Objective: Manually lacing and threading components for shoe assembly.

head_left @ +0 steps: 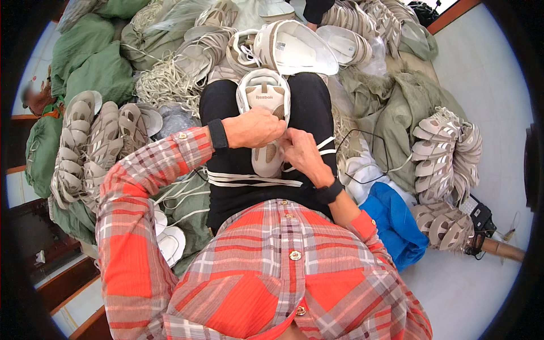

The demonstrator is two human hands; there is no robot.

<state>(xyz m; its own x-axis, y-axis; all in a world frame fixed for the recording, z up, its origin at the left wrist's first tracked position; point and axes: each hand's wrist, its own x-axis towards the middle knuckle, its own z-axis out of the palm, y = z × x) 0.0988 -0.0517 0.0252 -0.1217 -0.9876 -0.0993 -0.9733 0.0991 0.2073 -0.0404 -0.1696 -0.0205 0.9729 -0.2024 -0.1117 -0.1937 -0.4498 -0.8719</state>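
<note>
A beige and white shoe (264, 102) lies lengthwise on my black-trousered lap, its padded collar away from me and its toe toward my belly. My left hand (256, 128) is closed over the middle of the shoe, fingertips pinched. Beside it my right hand (306, 154) is closed too, its fingertips almost meeting the left ones at the shoe's right side. What the fingers pinch is too small or hidden to make out. Flat white laces (255, 181) stretch across my thighs below the toe, and some run past my right hand.
Ahead lie more shoe parts (297, 48) and a heap of loose laces (170, 85). Rows of nested uppers stand at the left (76, 150) and right (445, 150). Green sacks (85, 56) and a blue cloth (394, 224) surround me. Another person (38, 99) is at far left.
</note>
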